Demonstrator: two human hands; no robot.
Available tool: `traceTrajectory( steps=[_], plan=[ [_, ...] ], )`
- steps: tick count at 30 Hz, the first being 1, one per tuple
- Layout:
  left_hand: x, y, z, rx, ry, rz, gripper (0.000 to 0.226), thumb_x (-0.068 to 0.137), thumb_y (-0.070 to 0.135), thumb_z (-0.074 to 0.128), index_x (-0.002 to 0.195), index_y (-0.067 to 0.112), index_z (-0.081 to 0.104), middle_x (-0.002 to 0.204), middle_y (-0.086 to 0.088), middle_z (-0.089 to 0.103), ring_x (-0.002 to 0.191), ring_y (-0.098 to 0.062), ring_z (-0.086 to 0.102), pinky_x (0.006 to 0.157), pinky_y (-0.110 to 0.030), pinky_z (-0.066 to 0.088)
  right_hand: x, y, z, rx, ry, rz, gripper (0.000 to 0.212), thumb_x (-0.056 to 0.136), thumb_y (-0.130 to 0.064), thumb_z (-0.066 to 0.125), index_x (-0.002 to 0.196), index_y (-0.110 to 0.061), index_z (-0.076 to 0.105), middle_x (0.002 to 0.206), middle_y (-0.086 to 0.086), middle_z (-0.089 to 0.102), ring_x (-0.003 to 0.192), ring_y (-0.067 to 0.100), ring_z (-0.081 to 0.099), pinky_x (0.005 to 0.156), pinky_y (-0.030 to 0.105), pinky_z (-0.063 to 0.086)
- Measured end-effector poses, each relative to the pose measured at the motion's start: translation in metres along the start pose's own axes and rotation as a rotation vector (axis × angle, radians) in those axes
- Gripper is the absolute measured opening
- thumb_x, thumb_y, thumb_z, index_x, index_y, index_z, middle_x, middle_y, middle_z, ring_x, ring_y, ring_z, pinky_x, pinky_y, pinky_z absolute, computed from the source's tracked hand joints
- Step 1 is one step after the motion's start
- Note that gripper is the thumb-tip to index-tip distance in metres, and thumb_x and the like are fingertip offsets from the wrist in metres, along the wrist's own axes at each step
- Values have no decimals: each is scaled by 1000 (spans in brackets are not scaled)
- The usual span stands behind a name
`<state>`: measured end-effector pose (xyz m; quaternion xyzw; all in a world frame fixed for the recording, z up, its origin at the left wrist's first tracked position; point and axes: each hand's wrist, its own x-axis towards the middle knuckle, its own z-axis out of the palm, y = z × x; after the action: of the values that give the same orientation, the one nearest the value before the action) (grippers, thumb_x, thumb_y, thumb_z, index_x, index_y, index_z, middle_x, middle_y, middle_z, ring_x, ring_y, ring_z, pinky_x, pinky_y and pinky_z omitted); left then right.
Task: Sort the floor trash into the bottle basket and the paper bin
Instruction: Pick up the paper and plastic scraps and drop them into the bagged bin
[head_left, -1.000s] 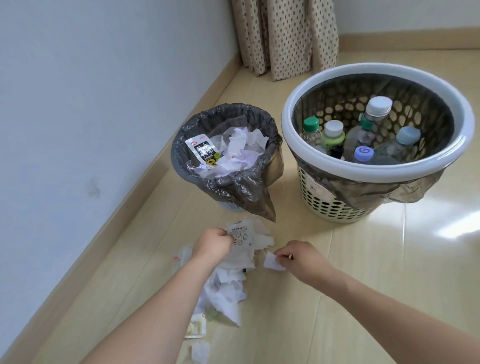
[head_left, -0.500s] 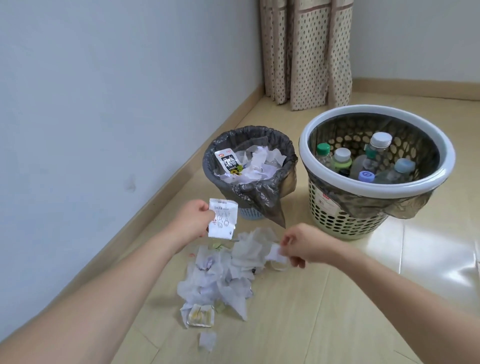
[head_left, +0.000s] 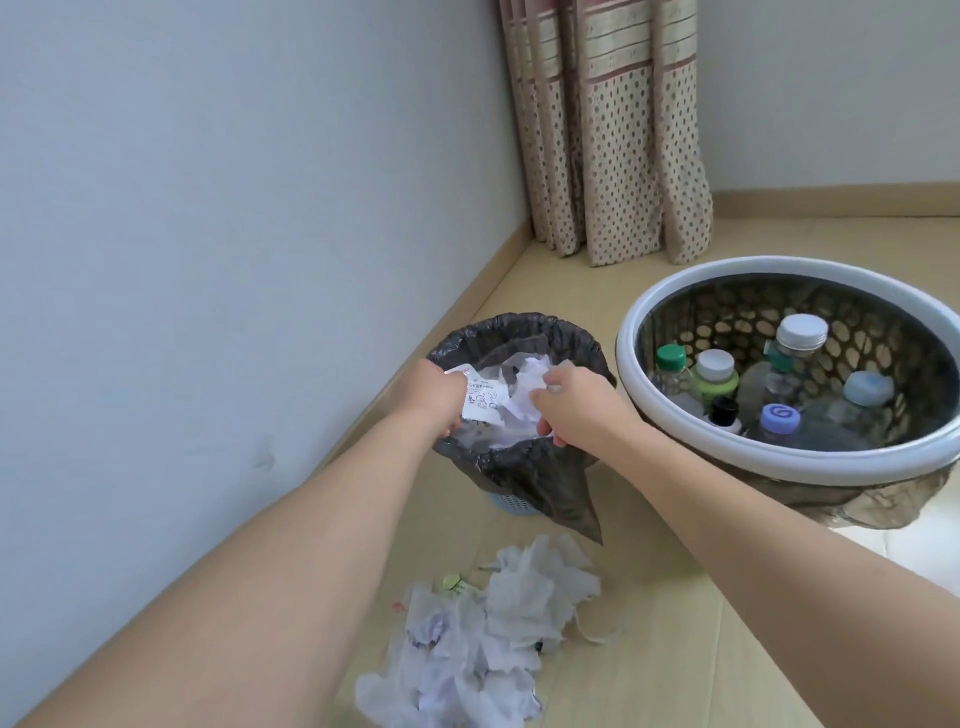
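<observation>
The paper bin (head_left: 519, 323), lined with a black bag, holds crumpled white paper. My left hand (head_left: 434, 396) is over its left rim and grips a printed white paper wrapper (head_left: 482, 402). My right hand (head_left: 577, 404) hovers over the bin's right side, fingers curled round a small white paper scrap (head_left: 552, 387) that barely shows. To the right stands the white-rimmed bottle basket (head_left: 629, 379) with several capped plastic bottles (head_left: 717, 371) inside. A pile of crumpled paper and tissue (head_left: 493, 639) lies on the floor in front of the bin.
A white wall (head_left: 208, 234) with a wooden skirting runs along the left, close to the bin. A dotted beige curtain (head_left: 602, 135) hangs in the far corner. Bare wooden floor (head_left: 675, 649) lies to the right of the pile.
Both hands have risen from the floor pile and moved forward over the paper bin, the left carrying the printed wrapper, the right its small scrap. The camera has moved closer to the bins.
</observation>
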<state>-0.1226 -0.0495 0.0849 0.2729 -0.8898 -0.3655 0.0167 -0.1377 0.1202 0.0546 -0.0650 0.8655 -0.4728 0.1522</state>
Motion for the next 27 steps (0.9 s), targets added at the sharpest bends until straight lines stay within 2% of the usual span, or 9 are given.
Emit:
traceTrajectory(
  steps=[2,4,6,8,11,14,22,25,27],
  plan=[
    [2,-14,6,16,80,24,11,86,27,48,95,21,51,90,-3,61,83,-27,60,75,-34,49,-19,16,4,-81,126,-150,30,97,-23,45,123,-18,58,89,-2,67,63,4,55,53,17,39],
    [-5,-40,6,-2,175,33,21,91,24,47,111,20,50,103,1,57,89,-23,57,76,-32,46,-48,40,12,-81,225,-329,18,96,-20,46,108,-22,60,72,-13,57,56,1,47,52,17,32],
    [-17,-79,4,33,223,3,24,93,20,46,116,17,52,109,1,56,92,-23,54,75,-30,40,-76,73,29,-160,171,-415,9,95,-17,49,97,-21,57,70,-12,56,60,6,47,54,22,32],
    [-26,-129,7,125,129,-70,18,93,15,48,109,16,57,105,-3,57,92,-24,53,75,-28,37,-94,110,50,-275,-18,-361,6,94,-22,49,98,-23,52,78,-10,56,71,13,53,61,27,36],
    [-42,-199,18,265,-103,-210,13,90,14,49,88,19,61,94,-7,66,87,-25,60,69,-27,43,-99,160,76,-595,-260,-147,32,92,-39,48,119,-23,46,108,-7,56,97,20,59,74,30,43],
    [-52,-235,33,346,-205,-268,14,88,16,50,91,19,63,97,-6,68,89,-24,62,80,-30,50,-95,187,90,-741,-369,-21,52,89,-46,53,129,-17,39,123,3,52,108,24,57,75,30,41],
    [-37,-243,65,552,-168,-326,16,85,29,54,96,19,60,96,-3,63,96,-28,60,80,-31,41,-95,200,119,-794,-372,-107,26,98,-23,38,121,-16,46,116,6,56,100,26,58,72,31,39],
    [-37,-247,70,589,-188,-360,15,81,20,53,93,22,62,98,-3,67,98,-27,61,81,-31,36,-99,192,110,-692,-393,-64,11,98,-24,41,99,-20,50,99,4,56,89,25,54,63,29,30],
    [-42,-250,68,554,-177,-356,18,81,15,52,94,23,62,99,-2,65,98,-26,59,83,-32,37,-102,184,100,-597,-387,-41,17,97,-24,44,80,-22,43,85,1,52,77,21,49,58,31,33]
  ],
)
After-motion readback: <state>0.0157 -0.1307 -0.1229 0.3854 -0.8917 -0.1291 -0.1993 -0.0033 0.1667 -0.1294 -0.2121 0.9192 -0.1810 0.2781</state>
